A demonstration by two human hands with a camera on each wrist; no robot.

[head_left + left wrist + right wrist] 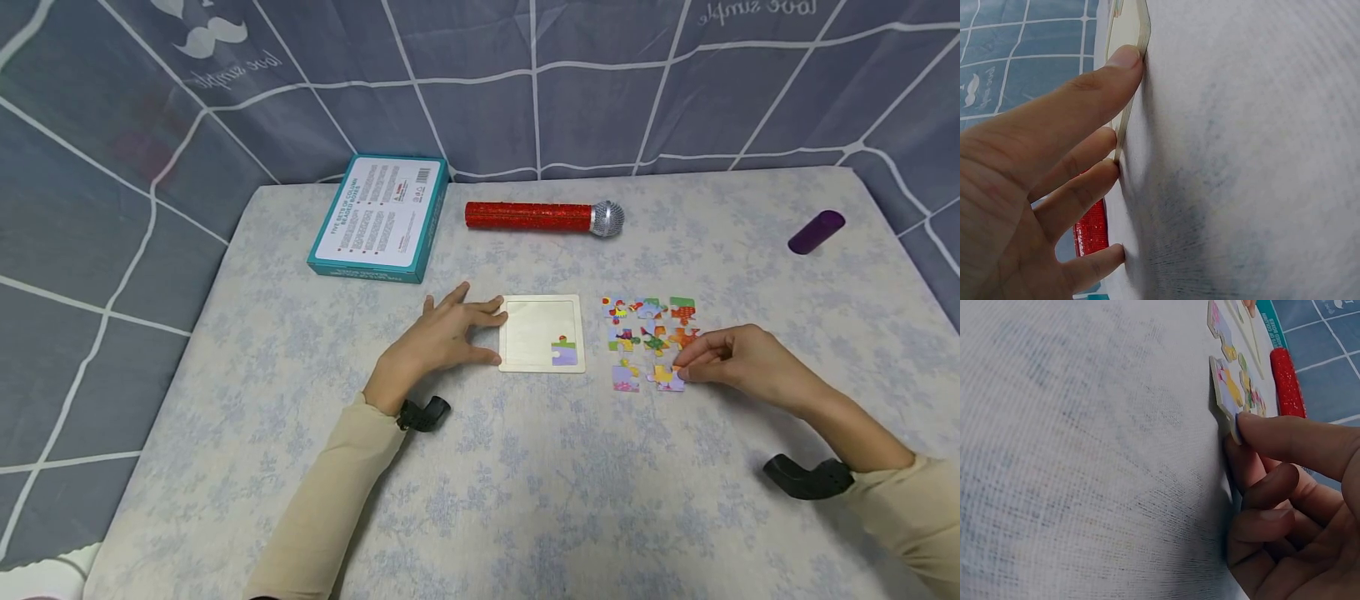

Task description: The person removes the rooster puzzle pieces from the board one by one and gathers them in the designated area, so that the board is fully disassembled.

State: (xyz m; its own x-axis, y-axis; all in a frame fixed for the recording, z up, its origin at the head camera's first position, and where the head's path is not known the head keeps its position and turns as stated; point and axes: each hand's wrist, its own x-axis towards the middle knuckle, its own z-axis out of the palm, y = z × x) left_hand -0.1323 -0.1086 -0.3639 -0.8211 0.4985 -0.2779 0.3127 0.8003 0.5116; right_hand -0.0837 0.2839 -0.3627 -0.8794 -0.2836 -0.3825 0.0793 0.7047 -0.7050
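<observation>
My left hand (444,335) rests at the left edge of a square, pale puzzle tray (525,329). In the left wrist view its thumb (1124,57) touches the tray's rim, with the fingers spread along the same edge. One purple and green puzzle piece (564,356) lies in the tray's lower right corner. To the right of the tray, my right hand (738,362) pinches the corner of a yellow and lilac puzzle piece (666,380) between thumb and fingers. The right wrist view shows that held piece (1227,390) close to the cloth, slightly tilted.
Several loose puzzle pieces (654,340) lie in rows between tray and right hand. Behind are a teal and white box (378,217), a red microphone (532,217) and a purple cylinder (816,232). A grey checked curtain (487,117) borders the cloth-covered table (487,500).
</observation>
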